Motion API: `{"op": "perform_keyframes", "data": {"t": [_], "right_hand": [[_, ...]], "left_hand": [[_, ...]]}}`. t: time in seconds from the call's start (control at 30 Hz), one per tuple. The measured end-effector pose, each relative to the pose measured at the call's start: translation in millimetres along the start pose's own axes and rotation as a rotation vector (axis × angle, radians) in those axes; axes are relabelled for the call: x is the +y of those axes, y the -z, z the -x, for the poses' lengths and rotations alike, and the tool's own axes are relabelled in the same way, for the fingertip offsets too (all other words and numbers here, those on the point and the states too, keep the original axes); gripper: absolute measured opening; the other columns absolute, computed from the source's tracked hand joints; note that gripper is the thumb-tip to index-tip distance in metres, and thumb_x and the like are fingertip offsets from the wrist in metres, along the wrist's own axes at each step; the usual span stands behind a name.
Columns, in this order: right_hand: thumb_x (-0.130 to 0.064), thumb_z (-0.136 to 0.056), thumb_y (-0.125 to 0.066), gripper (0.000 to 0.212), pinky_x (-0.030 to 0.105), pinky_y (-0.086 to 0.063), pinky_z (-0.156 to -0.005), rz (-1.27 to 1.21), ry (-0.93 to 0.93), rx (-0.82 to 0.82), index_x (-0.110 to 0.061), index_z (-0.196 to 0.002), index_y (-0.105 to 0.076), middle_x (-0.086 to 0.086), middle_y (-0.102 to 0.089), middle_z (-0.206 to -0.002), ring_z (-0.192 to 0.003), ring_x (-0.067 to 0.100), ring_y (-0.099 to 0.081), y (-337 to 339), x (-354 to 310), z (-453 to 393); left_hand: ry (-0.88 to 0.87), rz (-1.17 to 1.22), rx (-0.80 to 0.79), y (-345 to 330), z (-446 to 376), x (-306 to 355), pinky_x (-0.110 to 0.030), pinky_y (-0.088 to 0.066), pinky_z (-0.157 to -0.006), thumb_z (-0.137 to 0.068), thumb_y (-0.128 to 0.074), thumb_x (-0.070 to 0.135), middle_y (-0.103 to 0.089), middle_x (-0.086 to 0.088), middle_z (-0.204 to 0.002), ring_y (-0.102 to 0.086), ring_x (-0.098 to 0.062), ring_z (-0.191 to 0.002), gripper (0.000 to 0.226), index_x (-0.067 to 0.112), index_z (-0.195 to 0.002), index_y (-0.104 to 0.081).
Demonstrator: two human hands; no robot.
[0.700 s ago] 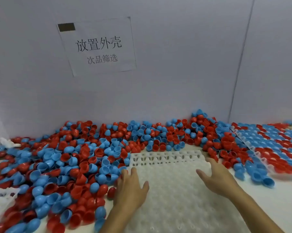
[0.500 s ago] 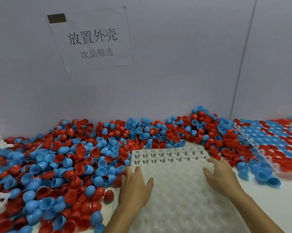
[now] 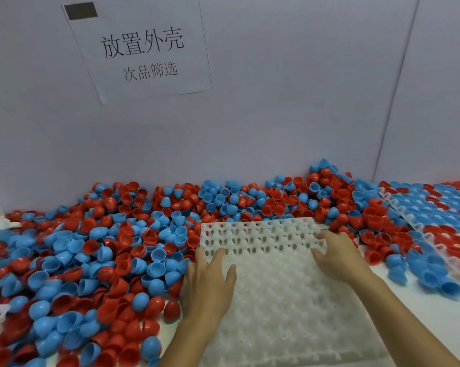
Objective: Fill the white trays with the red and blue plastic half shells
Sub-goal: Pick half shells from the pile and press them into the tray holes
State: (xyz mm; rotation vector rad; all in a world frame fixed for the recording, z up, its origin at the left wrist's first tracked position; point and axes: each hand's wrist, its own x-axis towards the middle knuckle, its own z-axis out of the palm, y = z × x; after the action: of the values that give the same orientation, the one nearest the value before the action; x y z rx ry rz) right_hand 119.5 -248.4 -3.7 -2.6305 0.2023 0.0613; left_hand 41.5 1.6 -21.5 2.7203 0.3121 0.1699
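**Both hands flat on an empty white tray amid red and blue shells**

The left hand [image 3: 210, 284] lies palm down on the near left part of the white tray [image 3: 281, 308], fingers straight and slightly spread, thumb out to the right; its fingertips reach toward the tray's left edge where the dimples show as dark holes. It grips nothing. The right hand [image 3: 337, 256] rests on the far right part of the same tray, fingers extended and a little bent over the raised bumps, fingertips near the tray's far right corner; it too holds nothing, only pressing on the surface. Both bare forearms run down to the bottom edge of the view.

The tray sits in front of the person on a white table [image 3: 435, 313], its pockets all unfilled. Its far edge and left edge touch the heap of red and blue half shells [image 3: 117, 247], which spreads across the table's left side and along the back wall. One red half shell [image 3: 172, 309] lies just beside the left wrist.

To the right, a second white tray [image 3: 419, 226], already loaded with red and blue shells in rows, lies at an angle, with loose blue shells [image 3: 430, 279] scattered at its near side. On the grey wall hangs a paper sign [image 3: 144, 49] with printed Chinese characters.
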Motion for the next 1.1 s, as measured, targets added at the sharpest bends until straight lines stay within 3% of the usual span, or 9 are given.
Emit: {"op": "perform_keyframes", "data": {"t": [0.13, 0.27, 0.37, 0.63, 0.73, 0.83, 0.97, 1.03, 1.1], "right_hand": [[-0.044, -0.095, -0.057, 0.05, 0.054, -0.034, -0.112, 0.104, 0.037, 0.08, -0.027, -0.141, -0.048, 0.009, -0.037, -0.149, -0.137, 0.033, -0.037, 1.0, -21.6, -6.7], [-0.039, -0.098, -0.055, 0.051, 0.052, -0.029, -0.118, -0.089, 0.392, -0.011, -0.036, -0.146, -0.041, -0.003, -0.034, -0.156, -0.144, 0.02, -0.031, -26.5, -70.2, -6.3], [-0.033, -0.101, -0.049, 0.043, 0.05, -0.028, -0.117, -0.076, 0.435, -0.046, -0.035, -0.144, -0.047, -0.006, -0.04, -0.154, -0.144, 0.018, -0.031, -49.5, -82.9, -10.2], [-0.028, -0.1, -0.054, 0.043, 0.037, -0.028, -0.119, -0.14, 0.429, -0.063, -0.032, -0.142, -0.05, -0.006, -0.035, -0.157, -0.146, 0.014, -0.03, -51.5, -63.9, -13.2], [-0.024, -0.099, -0.057, 0.044, 0.029, -0.031, -0.114, -0.153, 0.435, -0.093, -0.033, -0.141, -0.051, -0.009, -0.042, -0.152, -0.141, 0.012, -0.037, -44.1, -57.0, -15.1], [-0.024, -0.099, -0.058, 0.042, 0.021, -0.031, -0.108, -0.149, 0.448, -0.067, -0.032, -0.14, -0.053, -0.013, -0.047, -0.146, -0.138, 0.008, -0.039, -43.8, -53.3, -13.3], [-0.024, -0.1, -0.057, 0.038, 0.008, -0.031, -0.092, -0.157, 0.469, -0.05, -0.033, -0.136, -0.055, -0.016, -0.047, -0.143, -0.122, 0.002, -0.048, -48.8, -53.3, -11.5], [-0.025, -0.1, -0.056, 0.036, 0.001, -0.033, -0.081, -0.159, 0.474, -0.052, -0.034, -0.135, -0.056, -0.017, -0.046, -0.142, -0.108, -0.001, -0.049, -49.5, -53.3, -12.0], [-0.026, -0.101, -0.055, 0.036, 0.001, -0.03, -0.078, -0.148, 0.474, -0.049, -0.035, -0.136, -0.055, -0.018, -0.044, -0.144, -0.116, -0.001, -0.047, -50.6, -52.6, -12.8]], "left_hand": [[-0.117, -0.109, 0.054, 3.9, -4.9, 11.6, -0.04, -0.02, -0.122, -0.104, -0.043, 0.05, -0.012, 0.0, -0.168, -0.011, -0.024, -0.154, 0.056, 0.037, -0.156, -0.028], [-0.226, -0.042, -0.104, -8.5, -13.9, 38.1, -0.045, 0.001, -0.125, -0.101, -0.037, 0.059, 0.005, 0.006, -0.17, 0.011, -0.022, -0.156, 0.065, 0.042, -0.16, -0.015], [-0.199, -0.117, -0.135, -21.0, -20.3, 34.8, -0.043, 0.011, -0.123, -0.101, -0.029, 0.063, 0.005, 0.003, -0.171, 0.014, -0.022, -0.156, 0.069, 0.039, -0.161, -0.008], [-0.155, -0.061, -0.098, -19.0, -23.0, 26.4, -0.04, 0.004, -0.125, -0.101, -0.029, 0.062, -0.004, 0.009, -0.17, 0.006, -0.016, -0.156, 0.063, 0.04, -0.158, -0.018], [-0.149, 0.055, 0.007, 0.2, -21.4, 30.5, -0.034, -0.012, -0.125, -0.102, -0.04, 0.053, -0.029, 0.011, -0.16, -0.017, -0.013, -0.152, 0.049, 0.036, -0.148, -0.04], [-0.115, 0.405, 0.134, 28.8, -34.1, 44.5, -0.022, -0.045, -0.097, -0.099, -0.055, 0.036, -0.056, 0.014, -0.126, -0.052, -0.006, -0.12, 0.025, 0.031, -0.124, -0.06], [-0.121, 0.503, 0.113, 44.0, -81.6, 74.5, -0.027, -0.056, -0.075, -0.097, -0.058, 0.031, -0.06, 0.012, -0.105, -0.059, -0.004, -0.09, 0.017, 0.028, -0.114, -0.062], [-0.14, 0.313, 0.088, 34.9, -114.8, 83.9, -0.039, -0.056, -0.089, -0.096, -0.058, 0.032, -0.058, 0.003, -0.121, -0.059, -0.016, -0.107, 0.032, 0.025, -0.127, -0.057], [-0.103, 0.021, 0.047, 20.6, -148.6, 83.6, -0.052, -0.042, -0.109, -0.096, -0.057, 0.039, -0.038, -0.009, -0.151, -0.037, -0.036, -0.138, 0.052, 0.029, -0.145, -0.043]]}}
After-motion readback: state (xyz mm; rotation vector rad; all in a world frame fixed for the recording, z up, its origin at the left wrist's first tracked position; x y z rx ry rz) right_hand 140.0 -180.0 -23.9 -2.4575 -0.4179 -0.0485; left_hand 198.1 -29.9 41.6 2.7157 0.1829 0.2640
